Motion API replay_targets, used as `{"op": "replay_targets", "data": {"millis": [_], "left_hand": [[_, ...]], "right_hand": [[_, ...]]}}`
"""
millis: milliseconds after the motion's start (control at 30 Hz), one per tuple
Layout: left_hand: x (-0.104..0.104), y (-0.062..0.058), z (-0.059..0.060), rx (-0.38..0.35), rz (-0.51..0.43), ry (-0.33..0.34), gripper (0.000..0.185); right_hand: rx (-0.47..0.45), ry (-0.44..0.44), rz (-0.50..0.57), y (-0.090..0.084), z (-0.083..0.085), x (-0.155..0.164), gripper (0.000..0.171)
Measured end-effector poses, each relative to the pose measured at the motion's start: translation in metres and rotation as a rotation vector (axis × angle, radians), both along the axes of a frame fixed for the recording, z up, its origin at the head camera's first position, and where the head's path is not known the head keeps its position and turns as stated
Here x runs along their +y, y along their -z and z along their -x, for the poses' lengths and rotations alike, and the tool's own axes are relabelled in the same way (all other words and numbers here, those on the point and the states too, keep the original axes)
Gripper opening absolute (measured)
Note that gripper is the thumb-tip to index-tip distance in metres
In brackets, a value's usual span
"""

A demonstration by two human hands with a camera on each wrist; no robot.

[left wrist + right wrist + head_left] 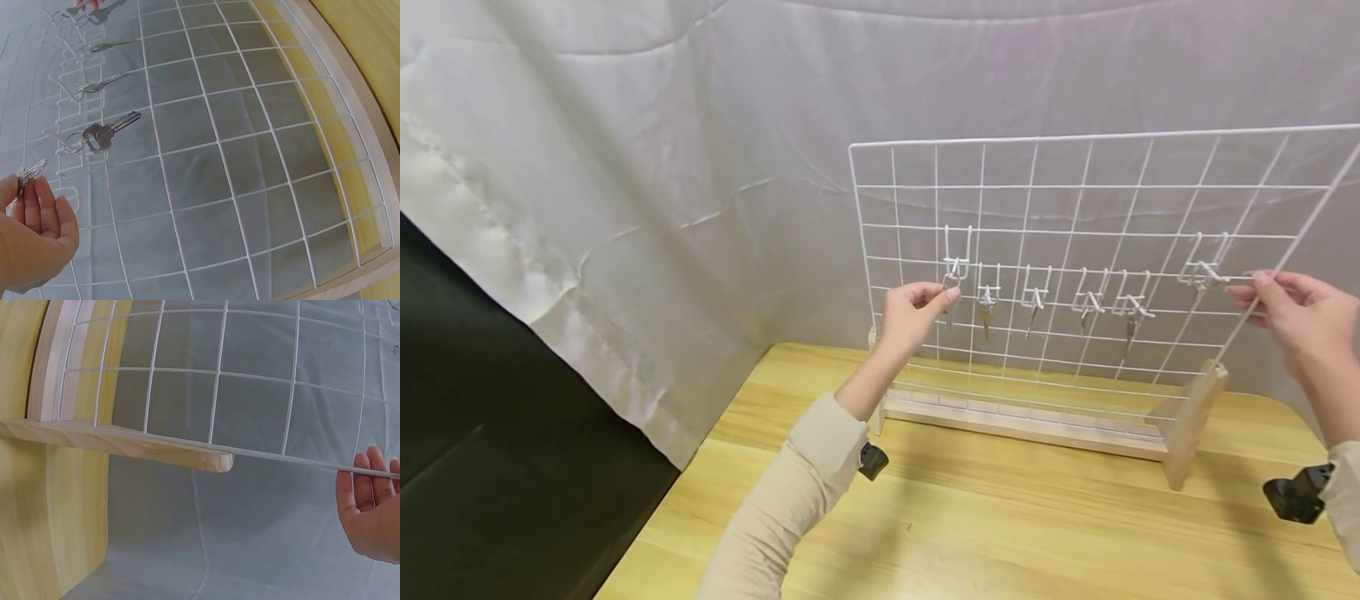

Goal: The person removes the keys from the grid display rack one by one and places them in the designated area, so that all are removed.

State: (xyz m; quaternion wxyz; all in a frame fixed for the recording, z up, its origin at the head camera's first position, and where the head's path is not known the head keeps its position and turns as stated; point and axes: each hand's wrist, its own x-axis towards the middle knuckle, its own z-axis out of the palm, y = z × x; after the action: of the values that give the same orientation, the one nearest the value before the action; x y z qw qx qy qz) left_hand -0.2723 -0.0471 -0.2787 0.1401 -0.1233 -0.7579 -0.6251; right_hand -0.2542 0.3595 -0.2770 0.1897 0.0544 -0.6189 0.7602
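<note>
My left hand (913,315) pinches a silver key (32,175) between thumb and fingers, at the leftmost hook (957,265) of a white wire grid panel (1037,139). The key's ring is at that hook; whether it hangs fully on it I cannot tell. My right hand (1307,317) grips the panel's right edge wire, with fingers around it in the right wrist view. Between the hands several more keys hang on hooks, among them a brass-coloured key (987,322) and, closest to my left hand in its wrist view, a silver key with a dark head (100,137).
The panel stands upright in a wooden stand with a long base bar (1022,427) and a right-hand foot (1195,425). Beneath is a yellow wood-grain table (1000,533). Grey-white cloth (760,125) hangs behind, and something black (512,433) lies at the lower left.
</note>
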Motion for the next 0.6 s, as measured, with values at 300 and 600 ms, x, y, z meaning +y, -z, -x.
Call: {"op": "replay_targets", "data": {"millis": [300,600], "left_hand": [[-0.0022,-0.0075,-0.0026,0.041,-0.014,0.019,0.02],[-0.009,-0.0054,-0.0024,0.009,-0.005,0.022,0.019]], "right_hand": [[-0.012,-0.04,0.02,-0.0006,0.0019,0.0034,0.011],[0.005,-0.094,0.073,-0.0017,0.0043,0.0087,0.01]]}}
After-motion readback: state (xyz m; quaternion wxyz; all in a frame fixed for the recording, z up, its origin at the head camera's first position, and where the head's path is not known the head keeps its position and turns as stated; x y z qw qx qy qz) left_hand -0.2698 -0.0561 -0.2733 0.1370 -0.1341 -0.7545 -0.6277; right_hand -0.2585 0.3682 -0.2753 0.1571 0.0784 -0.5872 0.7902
